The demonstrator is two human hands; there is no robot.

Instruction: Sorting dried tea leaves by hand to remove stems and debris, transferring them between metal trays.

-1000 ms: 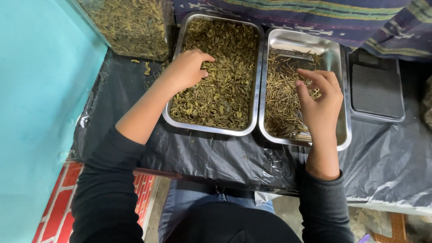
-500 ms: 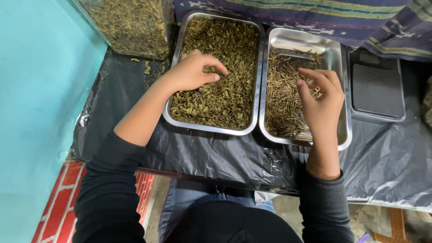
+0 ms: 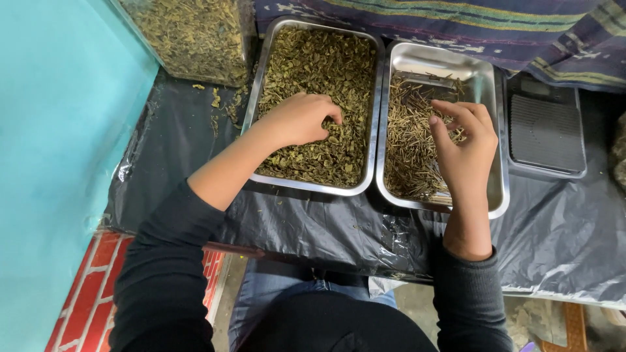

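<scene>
Left hand (image 3: 301, 120) slid rightward across dried green leaves (image 3: 326, 72) (crumbly, olive).

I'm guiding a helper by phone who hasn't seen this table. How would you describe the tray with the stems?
On the black plastic sheet sit two steel trays side by side. The stem tray is the one under the right hand, beside the black scale. It holds thin pale sticks and shows bare metal; its neighbour is full of green leaf bits.

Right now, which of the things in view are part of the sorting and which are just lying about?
In use:
left hand in the tray of dried leaves
right hand over the tray of stems

Lying about:
clear container of leaves
black scale
striped cloth
black plastic sheet
</scene>
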